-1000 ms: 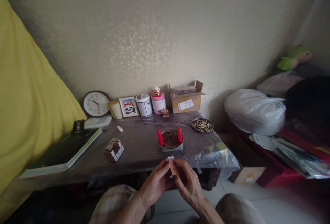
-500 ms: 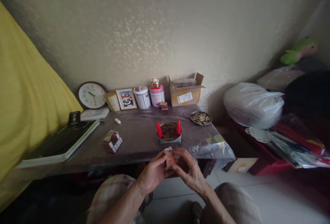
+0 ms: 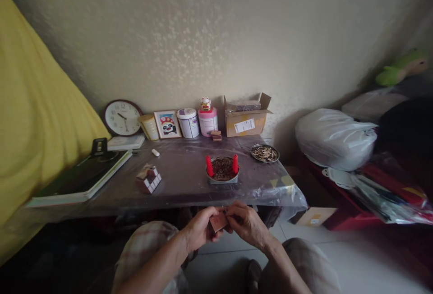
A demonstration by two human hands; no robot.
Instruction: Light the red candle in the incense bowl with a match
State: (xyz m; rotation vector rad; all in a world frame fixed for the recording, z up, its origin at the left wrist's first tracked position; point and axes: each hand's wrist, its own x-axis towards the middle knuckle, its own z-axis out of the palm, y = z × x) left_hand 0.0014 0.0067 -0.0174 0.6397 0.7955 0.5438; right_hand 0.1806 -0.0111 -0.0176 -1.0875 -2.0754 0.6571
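Observation:
Just in front of the table's near edge, my left hand (image 3: pixel 202 228) is closed round a small pinkish-brown matchbox (image 3: pixel 218 222), which is tilted. My right hand (image 3: pixel 246 222) is at the box's right end with thumb and fingers pinched together. Those fingertips hide whatever they hold; a small dark spot shows beside them. Beyond the hands, on the table, stands a round tin (image 3: pixel 223 167) full of dark grains. Two red candles (image 3: pixel 235 164) stand upright at its left and right sides.
On the plastic-covered table (image 3: pixel 182 167) are a dish of matchsticks (image 3: pixel 264 153), a stack of matchboxes (image 3: pixel 150 179), a white oval piece (image 3: pixel 155 152) and a large book (image 3: pixel 84 176). Along the wall stand a clock (image 3: pixel 122 118), a picture frame (image 3: pixel 168 125), tubs (image 3: pixel 188 123) and a cardboard box (image 3: pixel 248 125).
Both hands have dropped slightly, and the matchbox has turned from nearly upright to tilted. My right fingers, earlier spread beside the box, are now pinched at its end. The view has shifted a little.

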